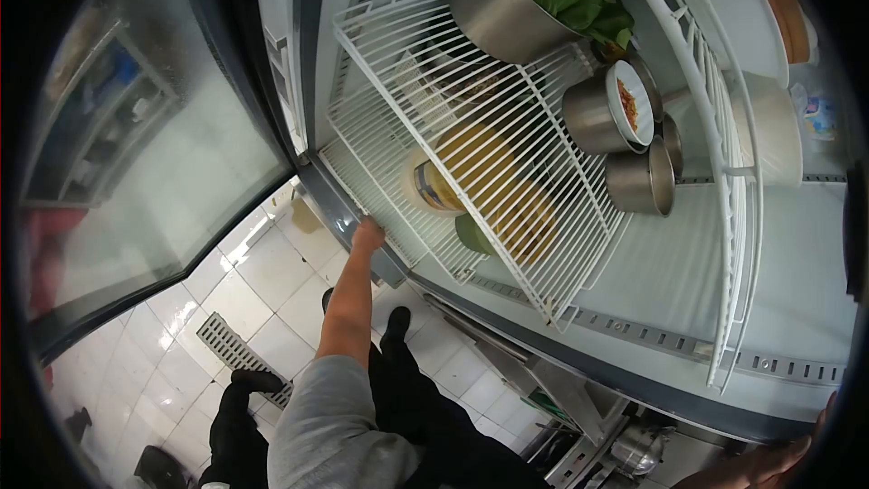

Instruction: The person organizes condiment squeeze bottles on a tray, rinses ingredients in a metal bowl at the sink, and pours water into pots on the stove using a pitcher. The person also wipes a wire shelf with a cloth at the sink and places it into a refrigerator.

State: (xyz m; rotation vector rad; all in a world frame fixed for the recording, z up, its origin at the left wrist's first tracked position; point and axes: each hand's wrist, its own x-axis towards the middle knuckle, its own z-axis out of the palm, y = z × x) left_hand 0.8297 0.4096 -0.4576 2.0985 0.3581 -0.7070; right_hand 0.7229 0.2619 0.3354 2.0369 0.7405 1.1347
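As L hand [367, 235] touches frame [333, 207], prob. metal

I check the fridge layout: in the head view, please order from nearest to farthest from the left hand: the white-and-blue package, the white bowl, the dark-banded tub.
From the left hand:
1. dark-banded tub: just up and right
2. white bowl: farther right, at the steel pot
3. white-and-blue package: far right

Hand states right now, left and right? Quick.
Left hand: at the fridge edge; open or closed can't be told.
Right hand: partly cut off at lower right; open or closed can't be told.
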